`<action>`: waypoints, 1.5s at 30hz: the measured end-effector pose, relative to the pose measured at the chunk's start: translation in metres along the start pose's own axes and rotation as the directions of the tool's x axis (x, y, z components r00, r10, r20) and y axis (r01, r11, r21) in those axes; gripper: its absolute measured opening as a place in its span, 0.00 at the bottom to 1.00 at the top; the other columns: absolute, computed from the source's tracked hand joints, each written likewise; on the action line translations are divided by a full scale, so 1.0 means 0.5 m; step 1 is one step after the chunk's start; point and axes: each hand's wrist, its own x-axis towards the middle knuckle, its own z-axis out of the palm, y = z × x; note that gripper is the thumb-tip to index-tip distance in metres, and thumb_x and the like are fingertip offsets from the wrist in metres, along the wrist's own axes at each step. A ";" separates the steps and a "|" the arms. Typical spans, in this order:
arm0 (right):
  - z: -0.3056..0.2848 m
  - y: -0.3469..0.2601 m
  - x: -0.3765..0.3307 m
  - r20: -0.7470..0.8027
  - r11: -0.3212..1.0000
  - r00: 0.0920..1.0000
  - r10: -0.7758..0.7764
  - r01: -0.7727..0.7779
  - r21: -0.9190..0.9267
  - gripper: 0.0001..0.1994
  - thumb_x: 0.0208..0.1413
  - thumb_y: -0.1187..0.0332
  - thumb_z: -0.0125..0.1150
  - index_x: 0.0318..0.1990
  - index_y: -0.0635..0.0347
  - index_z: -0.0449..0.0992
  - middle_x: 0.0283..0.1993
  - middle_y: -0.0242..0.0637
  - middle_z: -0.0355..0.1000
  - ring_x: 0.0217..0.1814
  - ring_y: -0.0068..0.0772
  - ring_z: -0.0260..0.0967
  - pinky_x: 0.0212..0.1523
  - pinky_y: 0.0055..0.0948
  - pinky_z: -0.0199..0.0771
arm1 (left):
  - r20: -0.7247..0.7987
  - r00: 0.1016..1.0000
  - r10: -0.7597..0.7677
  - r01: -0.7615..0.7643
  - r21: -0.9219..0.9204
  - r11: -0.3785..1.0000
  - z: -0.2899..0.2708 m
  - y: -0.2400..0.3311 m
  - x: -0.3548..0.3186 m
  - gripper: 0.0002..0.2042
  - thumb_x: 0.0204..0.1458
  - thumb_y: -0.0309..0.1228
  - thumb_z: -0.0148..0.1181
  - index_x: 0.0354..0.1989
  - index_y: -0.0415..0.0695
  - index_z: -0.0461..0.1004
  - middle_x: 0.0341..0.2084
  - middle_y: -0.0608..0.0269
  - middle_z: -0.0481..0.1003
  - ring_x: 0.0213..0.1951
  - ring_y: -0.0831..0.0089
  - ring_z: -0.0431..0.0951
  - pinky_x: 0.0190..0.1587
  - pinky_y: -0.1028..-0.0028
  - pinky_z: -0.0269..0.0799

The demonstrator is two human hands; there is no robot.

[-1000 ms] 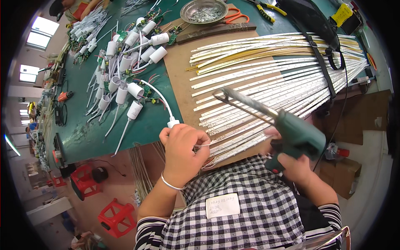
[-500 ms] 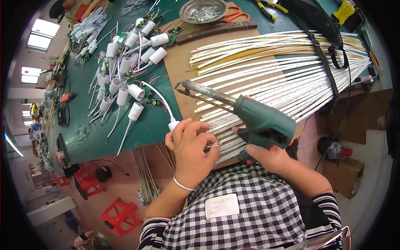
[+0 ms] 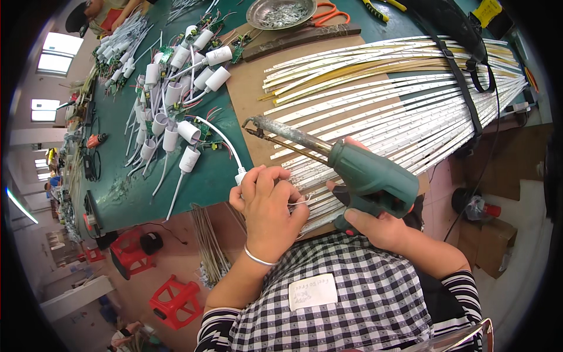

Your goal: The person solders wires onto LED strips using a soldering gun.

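My right hand (image 3: 381, 227) is wrapped round the grip of a green soldering gun (image 3: 373, 179). Its long, darkened metal tip (image 3: 256, 125) points left over the board, above the ends of the strips and apart from them. My left hand (image 3: 267, 205), fingers curled, pinches a thin silvery wire (image 3: 301, 202) between thumb and fingers. Under its knuckles is the white plug-like end (image 3: 240, 176) of a white cable (image 3: 227, 142). White LED strips (image 3: 352, 138) fan out from beside my left hand toward the right. What the hidden fingertips touch cannot be made out.
White cylindrical sockets with cables and green circuit boards (image 3: 173, 94) are heaped at the left. A metal dish (image 3: 280, 13) of scraps, orange-handled scissors (image 3: 329, 15) and a dark bar (image 3: 302, 42) lie at the back. A black strap (image 3: 461, 91) crosses the strips. Red stools (image 3: 176, 302) stand below.
The view has shifted slightly, and the soldering gun tilts a little differently. Both hands keep their holds in nearly the same place.
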 end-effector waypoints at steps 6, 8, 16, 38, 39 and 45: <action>0.008 -0.011 -0.002 -0.042 1.000 0.999 0.022 -0.022 -0.004 0.42 0.42 0.79 0.60 0.68 0.63 0.48 0.64 0.42 0.55 0.63 0.29 0.57 0.60 0.31 0.61 | -0.013 1.000 -0.012 0.012 0.011 1.000 0.000 0.001 -0.001 0.07 0.33 0.28 0.63 0.21 0.49 0.70 0.43 0.69 0.70 0.54 0.58 0.62 0.54 0.58 0.46; 0.011 -0.014 -0.006 -0.066 0.988 0.987 0.144 -0.139 0.073 0.42 0.42 0.80 0.60 0.68 0.63 0.48 0.64 0.42 0.56 0.62 0.29 0.58 0.59 0.30 0.62 | -0.018 1.000 -0.011 0.011 0.023 1.000 0.000 0.001 -0.001 0.07 0.32 0.28 0.63 0.20 0.50 0.70 0.43 0.70 0.70 0.54 0.58 0.62 0.54 0.58 0.47; 0.014 -0.020 -0.010 -0.064 0.986 0.984 0.164 -0.162 0.038 0.42 0.42 0.79 0.60 0.68 0.63 0.49 0.64 0.41 0.56 0.61 0.28 0.59 0.59 0.30 0.63 | -0.061 0.998 -0.021 0.020 -0.010 1.000 0.005 -0.001 -0.004 0.07 0.30 0.28 0.63 0.19 0.50 0.70 0.42 0.70 0.70 0.54 0.60 0.63 0.53 0.58 0.47; -0.122 -0.069 -0.181 0.207 0.548 0.969 0.137 0.100 -0.830 0.15 0.51 0.75 0.56 0.47 0.65 0.70 0.44 0.40 0.75 0.43 0.31 0.74 0.42 0.27 0.76 | -0.093 0.995 -0.025 0.017 -0.080 0.997 0.008 -0.007 -0.005 0.07 0.29 0.29 0.64 0.16 0.50 0.70 0.42 0.71 0.70 0.54 0.60 0.61 0.53 0.58 0.46; -0.120 -0.070 -0.188 0.210 0.546 0.968 0.139 0.102 -0.832 0.15 0.51 0.75 0.56 0.47 0.65 0.70 0.44 0.40 0.75 0.43 0.31 0.74 0.42 0.27 0.76 | -0.095 0.995 -0.028 0.020 -0.079 0.997 0.008 -0.006 -0.005 0.07 0.29 0.29 0.64 0.15 0.50 0.70 0.42 0.71 0.70 0.54 0.60 0.61 0.53 0.58 0.46; -0.087 -0.065 -0.170 0.061 0.484 0.998 0.023 0.042 -0.874 0.12 0.50 0.63 0.59 0.38 0.61 0.75 0.27 0.34 0.75 0.28 0.32 0.75 0.35 0.31 0.76 | -0.088 0.995 -0.036 0.028 -0.090 0.996 0.009 -0.008 -0.007 0.06 0.30 0.29 0.64 0.15 0.50 0.70 0.42 0.71 0.70 0.54 0.60 0.62 0.53 0.57 0.45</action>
